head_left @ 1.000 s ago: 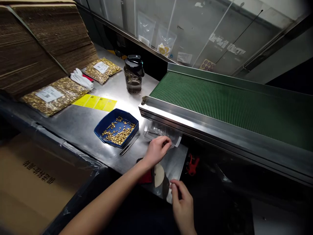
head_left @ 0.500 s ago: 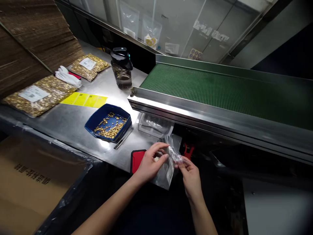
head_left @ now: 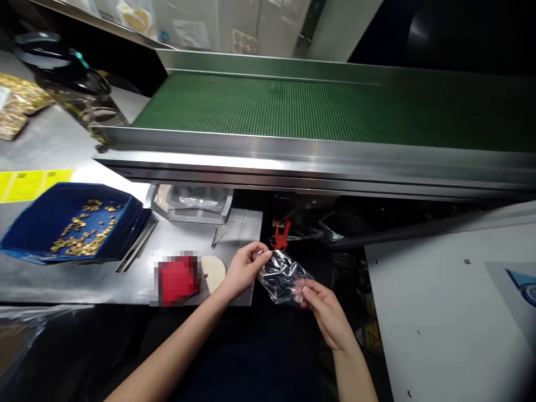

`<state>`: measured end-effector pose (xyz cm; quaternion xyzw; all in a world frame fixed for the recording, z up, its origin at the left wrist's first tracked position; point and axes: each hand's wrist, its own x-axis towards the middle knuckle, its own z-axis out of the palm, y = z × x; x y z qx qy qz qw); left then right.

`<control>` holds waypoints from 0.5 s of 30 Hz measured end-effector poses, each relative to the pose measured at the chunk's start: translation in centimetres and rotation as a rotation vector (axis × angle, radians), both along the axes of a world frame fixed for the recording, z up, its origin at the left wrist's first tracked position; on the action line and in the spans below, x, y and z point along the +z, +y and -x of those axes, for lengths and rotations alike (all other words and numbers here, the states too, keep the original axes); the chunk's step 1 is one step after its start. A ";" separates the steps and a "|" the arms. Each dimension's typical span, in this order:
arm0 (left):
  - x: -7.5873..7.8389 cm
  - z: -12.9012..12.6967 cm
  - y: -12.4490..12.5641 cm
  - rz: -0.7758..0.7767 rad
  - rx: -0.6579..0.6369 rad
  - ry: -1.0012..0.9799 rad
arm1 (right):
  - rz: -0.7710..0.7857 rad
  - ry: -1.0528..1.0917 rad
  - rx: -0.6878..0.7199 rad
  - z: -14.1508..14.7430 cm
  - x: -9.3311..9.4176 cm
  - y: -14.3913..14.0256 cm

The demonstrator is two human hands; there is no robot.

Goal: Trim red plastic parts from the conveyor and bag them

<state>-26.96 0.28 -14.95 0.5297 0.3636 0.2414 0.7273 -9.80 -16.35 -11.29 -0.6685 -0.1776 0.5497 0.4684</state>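
- Right hand (head_left: pixel 328 312), nearest the camera, fingertips pressed together on the lower right edge of a small clear plastic bag (head_left: pixel 283 276).
- Left hand (head_left: pixel 243 269), thumb and forefinger pinching the bag's upper left corner (other fingers curled under).
- Bag held crumpled between both hands, in the air just off the front right corner of the worktop (head_left: pixel 100 279); contents too glossy to tell.
- Just left of the left hand, flat on the worktop: a pale round disc (head_left: pixel 213 271), then a red thing (head_left: pixel 178 279), blurred out.
- Beyond the bag, in the dark gap under the conveyor: a small red clip (head_left: pixel 280 235), upright.
- Small metal tweezers (head_left: pixel 216 238) on the worktop, between the disc and the tray behind.
- Further left, a blue tray (head_left: pixel 29 223) with loose gold-coloured small parts (head_left: pixel 81 237) scattered in it (mostly toward its middle); a thin metal strip (head_left: pixel 138 251) alongside its right edge.
- Behind, tucked under the conveyor's edge: a shallow clear tray (head_left: pixel 190 202) holding more clear bags.
- Yellow labels (head_left: pixel 29 184) at the far left, flat.
- Above all this, a green conveyor belt (head_left: pixel 293 106) in a steel frame (head_left: pixel 293 162), running across the view.
- Far left rear: a dark-lidded bottle (head_left: pixel 75 84) and packs of gold-coloured parts (head_left: pixel 17 106).
- At right, a pale grey panel (head_left: pixel 452 301).
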 end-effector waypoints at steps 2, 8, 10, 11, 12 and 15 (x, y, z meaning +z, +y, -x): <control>0.0 -0.9 -0.5 -0.066 0.005 0.055 | 0.009 0.021 0.019 -0.6 0.0 -0.7; -0.8 -2.0 -0.2 -0.216 0.149 0.232 | 0.048 -0.107 -0.072 -1.5 -1.3 -1.0; -0.3 -1.8 -0.2 -0.271 0.260 0.287 | 0.047 -0.139 -0.104 -1.3 -1.8 -0.8; 0.2 -1.6 -0.5 -0.297 0.279 0.302 | 0.047 -0.153 -0.112 -1.1 -2.0 -0.7; 0.9 -1.5 -1.0 -0.309 0.234 0.294 | 0.043 -0.165 -0.112 -0.9 -2.1 -0.5; 3.1 -1.6 -3.4 -0.257 -0.194 0.178 | 0.003 -0.169 -0.022 0.2 -2.2 0.4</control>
